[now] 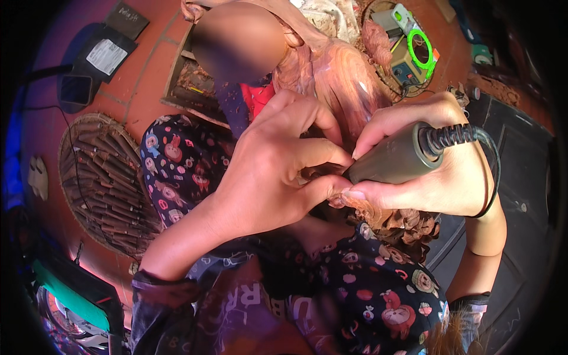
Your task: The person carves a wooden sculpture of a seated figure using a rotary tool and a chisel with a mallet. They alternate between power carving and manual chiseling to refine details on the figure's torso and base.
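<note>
My right hand (438,160) is wrapped round a dark grey rotary tool handpiece (396,158), whose coiled cable runs off to the right. The narrow end of the handpiece points left, toward my left fingertips. My left hand (278,160) is closed, its thumb and forefinger bent together around the tool's tip; what lies between them is mostly hidden. Below and behind the hands is a brown wood carving: its smooth, grained body (337,77) rises at the far side, and a rough, ruffled part (408,228) shows below my right hand. The spot being touched is covered by my fingers.
At left, a round woven basket (74,195) holds many brown stick-like pieces (106,171). A wooden tray (177,77) contains shavings. Far right, a small control box (407,70) sits beside a bright green ring (420,49). A black panel (509,231) lies at right.
</note>
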`<act>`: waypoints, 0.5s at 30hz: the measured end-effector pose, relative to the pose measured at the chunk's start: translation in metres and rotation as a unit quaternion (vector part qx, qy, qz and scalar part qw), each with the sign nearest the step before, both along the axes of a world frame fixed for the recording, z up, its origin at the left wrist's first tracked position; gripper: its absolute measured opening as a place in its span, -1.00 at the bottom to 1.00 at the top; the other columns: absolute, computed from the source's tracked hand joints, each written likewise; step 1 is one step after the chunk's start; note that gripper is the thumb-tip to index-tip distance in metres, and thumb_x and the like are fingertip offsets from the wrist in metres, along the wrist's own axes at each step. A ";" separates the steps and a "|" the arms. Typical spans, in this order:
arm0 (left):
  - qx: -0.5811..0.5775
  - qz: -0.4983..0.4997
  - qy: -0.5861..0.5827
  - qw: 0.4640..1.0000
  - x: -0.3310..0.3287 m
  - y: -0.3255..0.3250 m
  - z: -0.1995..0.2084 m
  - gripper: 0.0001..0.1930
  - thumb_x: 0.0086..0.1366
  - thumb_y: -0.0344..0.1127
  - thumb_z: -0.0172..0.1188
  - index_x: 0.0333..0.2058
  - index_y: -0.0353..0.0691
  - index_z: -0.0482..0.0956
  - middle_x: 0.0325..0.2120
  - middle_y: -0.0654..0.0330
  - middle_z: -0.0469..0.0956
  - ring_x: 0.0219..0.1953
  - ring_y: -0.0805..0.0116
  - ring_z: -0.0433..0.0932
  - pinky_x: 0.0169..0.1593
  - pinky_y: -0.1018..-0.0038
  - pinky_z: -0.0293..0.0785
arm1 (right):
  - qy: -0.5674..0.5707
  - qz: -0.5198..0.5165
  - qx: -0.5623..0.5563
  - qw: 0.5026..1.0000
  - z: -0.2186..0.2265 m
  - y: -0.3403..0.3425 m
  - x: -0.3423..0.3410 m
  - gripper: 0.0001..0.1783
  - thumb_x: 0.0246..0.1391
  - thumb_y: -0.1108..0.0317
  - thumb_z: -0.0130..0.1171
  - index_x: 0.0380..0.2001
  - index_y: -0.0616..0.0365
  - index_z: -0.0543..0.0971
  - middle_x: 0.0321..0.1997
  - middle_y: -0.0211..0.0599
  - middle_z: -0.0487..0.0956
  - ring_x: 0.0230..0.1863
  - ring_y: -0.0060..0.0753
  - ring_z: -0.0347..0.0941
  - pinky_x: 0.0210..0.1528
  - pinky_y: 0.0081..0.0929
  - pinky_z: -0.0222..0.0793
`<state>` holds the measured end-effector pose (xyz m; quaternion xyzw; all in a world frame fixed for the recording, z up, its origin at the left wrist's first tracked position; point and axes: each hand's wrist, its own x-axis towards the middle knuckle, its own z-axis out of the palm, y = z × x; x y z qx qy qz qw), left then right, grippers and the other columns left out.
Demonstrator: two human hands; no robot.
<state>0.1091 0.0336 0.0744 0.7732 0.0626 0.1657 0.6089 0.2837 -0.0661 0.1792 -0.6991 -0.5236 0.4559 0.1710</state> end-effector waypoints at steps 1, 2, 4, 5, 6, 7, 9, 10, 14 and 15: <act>-0.010 0.001 0.000 1.000 0.000 0.000 -0.001 -0.73 -0.21 -0.45 0.44 -0.41 -0.19 0.70 -0.35 0.25 0.51 -0.25 0.27 0.45 -0.17 0.40 0.39 | 0.001 -0.003 0.001 1.000 -0.001 -0.002 -0.001 -0.69 -0.33 0.33 0.52 -0.49 0.22 0.63 -0.51 -0.31 0.62 -0.49 -0.47 0.54 -0.40 -0.55 0.43; -0.019 0.002 0.000 1.000 0.000 0.000 -0.002 -0.73 -0.20 -0.46 0.44 -0.41 -0.21 0.70 -0.35 0.24 0.50 -0.27 0.28 0.45 -0.19 0.41 0.39 | 0.002 -0.008 0.002 1.000 -0.002 -0.002 -0.001 -0.69 -0.33 0.33 0.52 -0.49 0.22 0.63 -0.51 -0.31 0.62 -0.49 -0.47 0.54 -0.39 -0.55 0.43; -0.034 0.000 0.003 0.999 -0.001 0.002 -0.003 -0.74 -0.18 -0.46 0.44 -0.40 -0.23 0.69 -0.36 0.23 0.50 -0.29 0.30 0.47 -0.22 0.43 0.40 | 0.001 -0.012 0.012 1.000 -0.004 -0.003 -0.001 -0.69 -0.33 0.33 0.52 -0.49 0.22 0.63 -0.52 -0.32 0.62 -0.48 -0.48 0.55 -0.39 -0.55 0.43; -0.040 -0.003 0.006 0.999 -0.002 0.003 -0.004 -0.74 -0.17 -0.47 0.44 -0.39 -0.25 0.69 -0.36 0.23 0.50 -0.30 0.31 0.47 -0.24 0.43 0.41 | -0.002 -0.011 0.021 1.000 -0.005 -0.003 -0.002 -0.69 -0.32 0.34 0.52 -0.49 0.22 0.63 -0.52 -0.32 0.61 -0.47 -0.48 0.55 -0.38 -0.56 0.43; -0.045 -0.005 0.008 0.999 -0.002 0.005 -0.004 -0.74 -0.16 -0.47 0.44 -0.39 -0.26 0.69 -0.36 0.22 0.50 -0.30 0.32 0.47 -0.25 0.44 0.41 | 0.000 -0.018 0.026 0.999 -0.006 -0.006 -0.002 -0.70 -0.32 0.34 0.52 -0.48 0.22 0.63 -0.52 -0.33 0.61 -0.47 -0.49 0.55 -0.38 -0.56 0.43; -0.044 -0.005 0.008 0.999 -0.003 0.005 -0.003 -0.74 -0.15 -0.46 0.45 -0.38 -0.27 0.69 -0.36 0.22 0.50 -0.30 0.32 0.48 -0.25 0.44 0.41 | 0.004 -0.024 0.031 0.999 -0.007 -0.005 -0.003 -0.70 -0.32 0.34 0.52 -0.48 0.22 0.63 -0.52 -0.33 0.61 -0.46 -0.50 0.55 -0.37 -0.56 0.43; -0.042 -0.005 0.009 0.999 -0.003 0.005 -0.003 -0.74 -0.13 -0.46 0.45 -0.37 -0.28 0.68 -0.36 0.21 0.50 -0.30 0.33 0.48 -0.25 0.45 0.41 | 0.016 -0.045 0.031 0.998 -0.009 -0.008 -0.003 -0.70 -0.32 0.35 0.52 -0.48 0.21 0.63 -0.52 -0.34 0.61 -0.46 -0.51 0.55 -0.37 -0.57 0.44; -0.040 -0.010 0.006 0.999 -0.003 0.006 -0.003 -0.74 -0.13 -0.46 0.45 -0.37 -0.28 0.68 -0.36 0.21 0.50 -0.30 0.33 0.48 -0.25 0.45 0.42 | 0.015 -0.053 0.027 0.998 -0.008 -0.008 -0.004 -0.70 -0.32 0.35 0.53 -0.48 0.21 0.63 -0.52 -0.34 0.61 -0.46 -0.51 0.55 -0.37 -0.58 0.44; -0.067 -0.017 0.006 0.998 -0.002 0.000 -0.004 -0.73 -0.13 -0.47 0.45 -0.35 -0.28 0.69 -0.36 0.21 0.50 -0.30 0.33 0.49 -0.25 0.46 0.42 | -0.006 -0.057 0.008 0.998 0.001 -0.009 -0.008 -0.70 -0.32 0.36 0.52 -0.48 0.21 0.63 -0.53 -0.34 0.61 -0.47 -0.54 0.55 -0.37 -0.59 0.44; -0.082 -0.016 0.010 0.996 -0.002 -0.002 -0.004 -0.73 -0.13 -0.47 0.45 -0.35 -0.28 0.69 -0.36 0.22 0.50 -0.31 0.34 0.49 -0.25 0.46 0.42 | -0.005 -0.063 0.004 0.998 0.001 -0.010 -0.009 -0.71 -0.32 0.36 0.52 -0.48 0.21 0.63 -0.53 -0.35 0.61 -0.47 -0.54 0.55 -0.37 -0.59 0.44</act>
